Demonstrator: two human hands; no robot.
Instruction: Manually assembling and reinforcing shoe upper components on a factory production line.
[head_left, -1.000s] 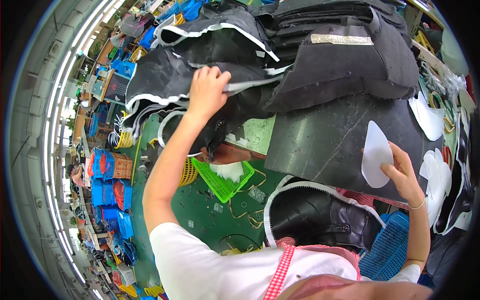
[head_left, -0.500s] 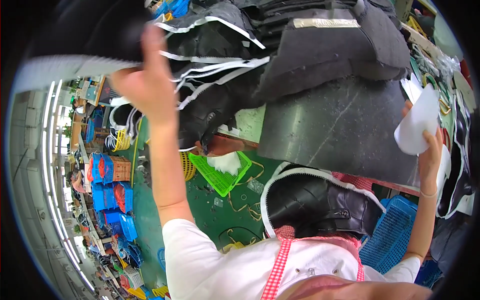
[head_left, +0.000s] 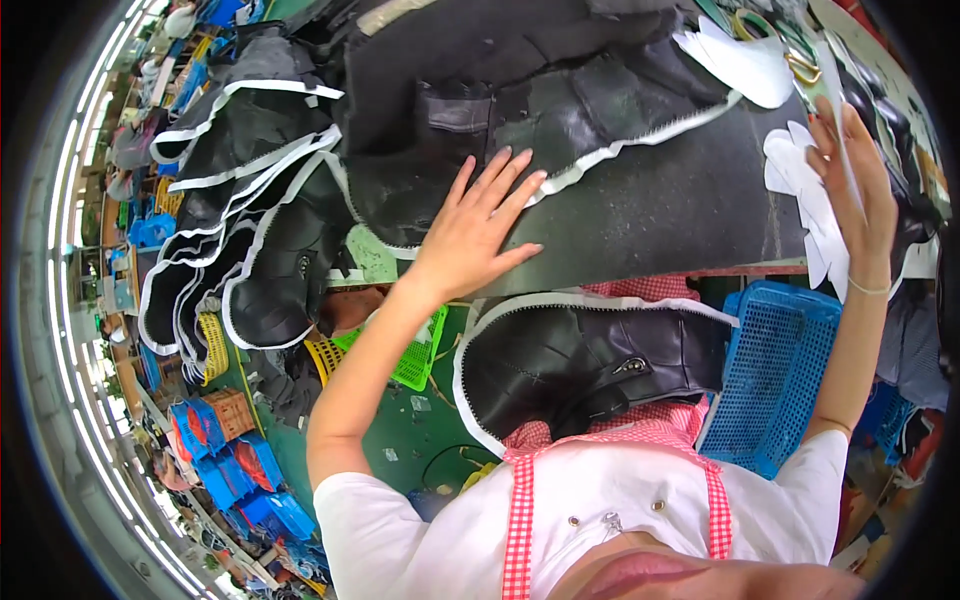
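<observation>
My left hand (head_left: pixel 482 232) lies flat, fingers spread, on a black fabric piece with a white zigzag edge (head_left: pixel 520 110) that is spread over the dark work table (head_left: pixel 680 210). My right hand (head_left: pixel 853 170) is at the table's right side, holding a thin white cut-out pattern piece (head_left: pixel 835 110) upright on its edge. Beneath that hand lies a stack of white pattern pieces (head_left: pixel 805 205). Another white pattern (head_left: pixel 740 65) rests further back. A black padded piece with white trim (head_left: pixel 590 365) lies in my lap.
A pile of black, white-edged pieces (head_left: pixel 240 250) hangs off the table's left end. A blue plastic basket (head_left: pixel 775 375) stands at my right. A green basket (head_left: pixel 420 355) and a yellow basket (head_left: pixel 212 345) sit on the green floor, with blue crates (head_left: pixel 235 465) lower left.
My left hand lifted a black piece off the left pile, swung it over and now presses it flat on the table. My right hand raised the white pattern off the table.
</observation>
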